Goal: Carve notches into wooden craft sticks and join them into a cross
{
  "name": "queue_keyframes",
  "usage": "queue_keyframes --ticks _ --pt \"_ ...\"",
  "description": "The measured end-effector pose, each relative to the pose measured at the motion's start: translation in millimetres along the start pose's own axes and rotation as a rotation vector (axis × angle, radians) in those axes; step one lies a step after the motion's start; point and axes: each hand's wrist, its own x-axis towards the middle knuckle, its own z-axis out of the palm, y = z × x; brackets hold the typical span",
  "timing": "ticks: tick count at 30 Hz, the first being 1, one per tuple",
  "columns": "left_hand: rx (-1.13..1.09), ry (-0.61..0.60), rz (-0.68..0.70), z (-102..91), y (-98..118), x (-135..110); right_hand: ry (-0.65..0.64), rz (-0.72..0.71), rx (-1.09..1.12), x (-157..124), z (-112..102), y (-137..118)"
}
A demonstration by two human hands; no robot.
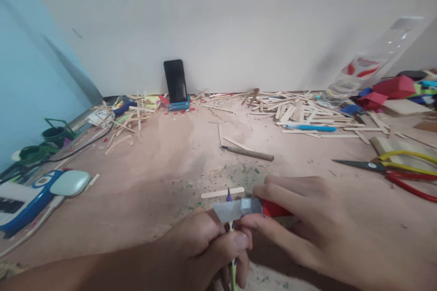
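My left hand (208, 248) is closed around a thin yellow-green pencil (233, 273) whose purple tip (229, 197) points away from me. My right hand (307, 223) grips a utility knife with a red handle (275, 210). Its grey blade (232, 210) lies across the pencil just below the tip. The thumb of my left hand sits next to the blade. A single wooden craft stick (222, 193) lies on the table just beyond the pencil tip, amid fine shavings.
Red-and-yellow scissors (385, 167) lie at right, a brown stick tool (251, 153) ahead. Many craft sticks (300, 111) and a blue pen (311, 128) are scattered near the wall. A black phone (175, 81) leans there. Green pots (54, 135) and a blue-white object (30, 195) sit left.
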Motion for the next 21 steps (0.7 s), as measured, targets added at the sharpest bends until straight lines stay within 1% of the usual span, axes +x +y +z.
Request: queue_keyframes --ticks 3,8,15,19,21 --pt "0.003 -0.012 0.008 -0.6 0.4 0.5 0.018 -0.004 0.033 -2.2 2.1 2.0" --pt "0.036 -0.005 0.027 -2.5 5.3 1.0 0.002 -0.023 0.032 -3.3 3.5 4.7" --pt "-0.032 -0.035 0.07 1.9 8.0 3.2 0.085 0.02 0.007 2.4 10.7 0.2" --pt "0.002 0.016 0.039 3.8 6.8 2.3 0.093 0.015 0.019 1.4 13.7 1.8" --pt "-0.001 0.016 0.045 3.5 6.0 2.1 0.096 0.011 0.044 -1.1 14.0 3.9"
